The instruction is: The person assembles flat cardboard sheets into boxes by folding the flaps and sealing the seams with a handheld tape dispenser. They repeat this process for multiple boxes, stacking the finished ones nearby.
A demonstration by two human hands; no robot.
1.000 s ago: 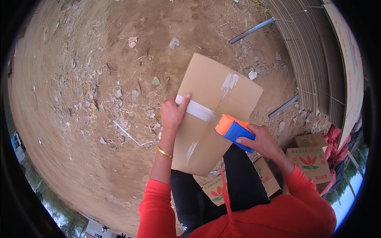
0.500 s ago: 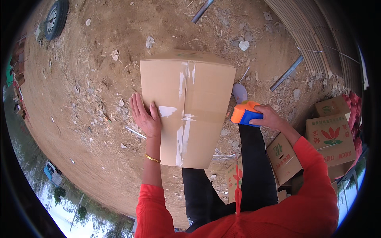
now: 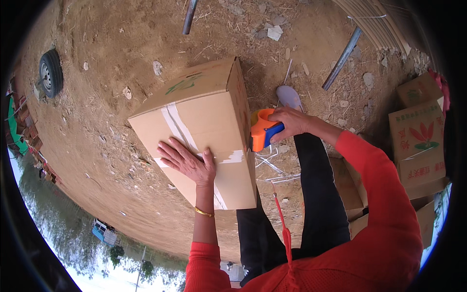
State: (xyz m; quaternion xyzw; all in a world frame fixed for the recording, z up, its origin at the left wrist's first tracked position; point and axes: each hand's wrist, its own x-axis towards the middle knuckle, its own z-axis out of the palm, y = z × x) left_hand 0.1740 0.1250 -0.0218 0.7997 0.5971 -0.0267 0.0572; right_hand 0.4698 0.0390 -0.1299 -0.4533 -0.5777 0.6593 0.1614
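A large closed cardboard box stands tilted in front of my legs, with strips of tape along its top seam and a shorter strip across. My left hand lies flat on its top, fingers spread over the taped seam. In my right hand is an orange and blue tape dispenser, its front end against the right side of the box. My fingers wrap round its back part. Whether tape runs from the dispenser onto the box is hard to see.
Printed cardboard boxes are piled to my right. Flattened cardboard is stacked at the far right, near a metal pipe. A second pipe lies ahead, and a wheel is at the far left. Scraps litter the dirt ground.
The box has turned and tilted, so its printed far side and right side show more. My left hand has shifted onto the seam. The dispenser has come left against the box's right side.
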